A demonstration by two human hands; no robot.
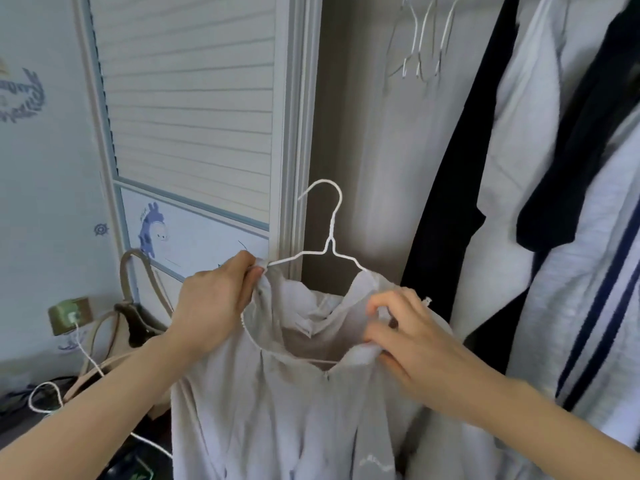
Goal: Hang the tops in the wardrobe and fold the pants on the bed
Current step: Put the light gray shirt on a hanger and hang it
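Observation:
A pale grey hooded top (277, 410) hangs in front of me, its neck partly over a white wire hanger (330, 233) whose hook points up. My left hand (214, 299) pinches the left edge of the collar where the hanger's left arm enters it. My right hand (412, 334) grips the right side of the neck opening, fingers curled into the cloth. The hanger's lower bar shows inside the neck. The open wardrobe (363, 133) is straight ahead.
Several empty white hangers (422, 46) hang at the top of the wardrobe. Dark and striped light garments (571, 202) hang at the right. The louvred wardrobe door (190, 98) stands at the left. A beige bag (135, 327) and a white cable (83, 355) lie below left.

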